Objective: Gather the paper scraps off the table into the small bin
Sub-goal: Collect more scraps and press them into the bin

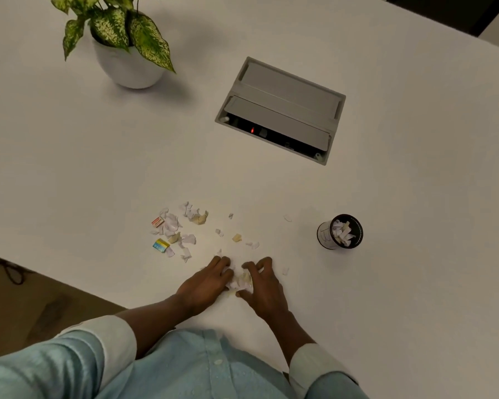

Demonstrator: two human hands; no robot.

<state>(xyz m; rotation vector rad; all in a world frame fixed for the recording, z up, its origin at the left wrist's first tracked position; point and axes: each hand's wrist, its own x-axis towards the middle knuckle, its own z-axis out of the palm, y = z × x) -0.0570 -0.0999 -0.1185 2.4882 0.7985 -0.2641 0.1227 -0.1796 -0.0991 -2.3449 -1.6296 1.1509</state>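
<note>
White and tan paper scraps [182,228] lie scattered on the white table [98,168] in front of me. A small clump of scraps [241,280] sits between my hands. My left hand [206,283] and my right hand [264,286] rest on the table on either side of this clump, fingers curled in against it. The small bin [340,232], a dark round cup with scraps inside, stands upright to the right, apart from both hands. A few loose bits [287,218] lie between the pile and the bin.
A potted plant [127,44] in a white pot stands at the back left. A grey cable box [280,109] with an open flap is set into the table's middle. Small coloured packets, one red [157,222] and one blue-yellow [160,245], lie among the scraps. The table edge runs along the lower left.
</note>
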